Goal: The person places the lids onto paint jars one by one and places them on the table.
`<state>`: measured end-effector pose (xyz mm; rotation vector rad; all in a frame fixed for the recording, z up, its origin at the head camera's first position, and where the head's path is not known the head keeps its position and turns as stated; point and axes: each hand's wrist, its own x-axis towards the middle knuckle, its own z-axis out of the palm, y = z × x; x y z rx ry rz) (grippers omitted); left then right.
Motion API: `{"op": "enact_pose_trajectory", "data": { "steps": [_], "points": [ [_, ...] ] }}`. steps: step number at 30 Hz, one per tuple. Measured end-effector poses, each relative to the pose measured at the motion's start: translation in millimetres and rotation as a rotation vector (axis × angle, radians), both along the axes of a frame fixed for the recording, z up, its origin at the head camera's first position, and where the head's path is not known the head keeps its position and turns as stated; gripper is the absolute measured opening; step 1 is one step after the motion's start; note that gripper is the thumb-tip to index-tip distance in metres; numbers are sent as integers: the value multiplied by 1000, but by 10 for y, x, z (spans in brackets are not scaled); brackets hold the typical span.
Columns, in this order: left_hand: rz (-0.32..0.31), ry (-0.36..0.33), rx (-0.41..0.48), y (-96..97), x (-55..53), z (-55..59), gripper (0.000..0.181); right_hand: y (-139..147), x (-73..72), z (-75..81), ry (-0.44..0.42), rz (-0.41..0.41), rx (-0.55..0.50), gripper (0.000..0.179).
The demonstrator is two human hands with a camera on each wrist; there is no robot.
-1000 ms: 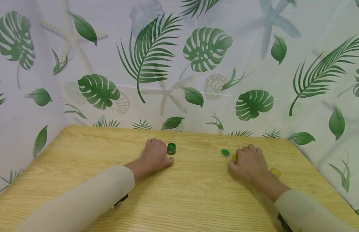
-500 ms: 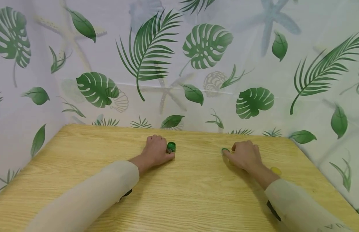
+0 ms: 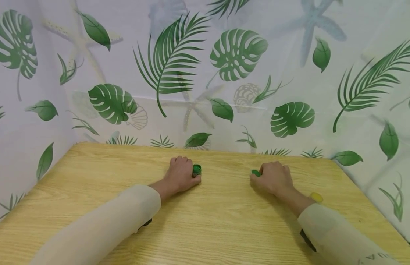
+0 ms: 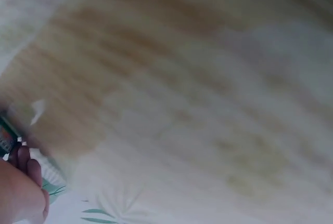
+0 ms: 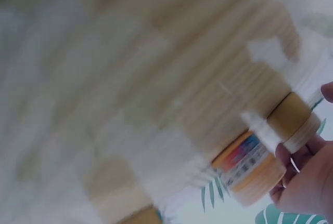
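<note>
In the head view, my left hand (image 3: 181, 173) curls round a small green paint jar (image 3: 197, 169), its thumb on the near side. The jar stands on the table with its top uncovered. A slice of the jar (image 4: 7, 136) shows in the left wrist view beside curled fingers. My right hand (image 3: 275, 178) pinches a round green lid (image 3: 256, 173) between thumb and fingers, right of the jar. In the right wrist view, a labelled yellow paint jar (image 5: 250, 167) and another yellow round piece (image 5: 291, 117) appear close to the right fingers.
A yellow round lid or jar top (image 3: 316, 197) lies beside the right wrist. The wood-grain table (image 3: 218, 228) meets a leaf-patterned cloth backdrop (image 3: 238, 121) at its far edge. Another yellow piece (image 5: 143, 218) is cut off at the bottom of the right wrist view.
My right hand has moved left from the yellow thing to the green lid and taken hold of it. My left thumb has closed in against the green jar.
</note>
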<state>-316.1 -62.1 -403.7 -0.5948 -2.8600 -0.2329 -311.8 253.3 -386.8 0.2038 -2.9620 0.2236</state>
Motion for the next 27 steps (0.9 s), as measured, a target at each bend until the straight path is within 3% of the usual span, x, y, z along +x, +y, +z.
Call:
{"op": "enact_pose_trajectory", "data": {
  "steps": [6,13,23,27],
  "points": [
    [-2,-33,31,-44,83,5,34,-103,82,0,69,87,-112,36],
    [-47,-33,122,-119,226,1,31,-259,232,24,110,234,-155,28],
    [-93,-56,275,-271,538,22,27,-438,538,-30,130,365,-167,19],
    [-98,-99,337,-335,692,41,25,-489,679,-44,137,401,-174,18]
  ]
}}
